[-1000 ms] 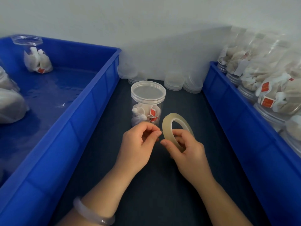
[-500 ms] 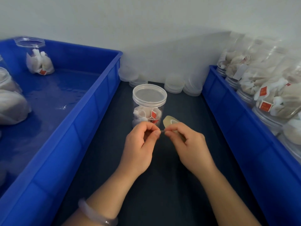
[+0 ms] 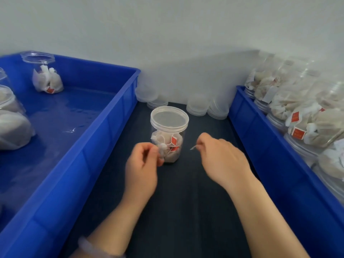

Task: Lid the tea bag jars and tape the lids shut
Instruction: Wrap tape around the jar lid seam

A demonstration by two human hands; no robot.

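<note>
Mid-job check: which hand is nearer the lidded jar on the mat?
Left. The left hand sits at the lidded jar's lower left, its fingers overlapping the wall in view; the right hand is off to its right, dark mat between.

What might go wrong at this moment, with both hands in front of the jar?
1. The left hand is curled right beside the jar, whose lid shows no tape; a bump might tip it.
2. The right hand pinches a thin sliver of tape, barely visible; it might fold or stick to itself.
</note>
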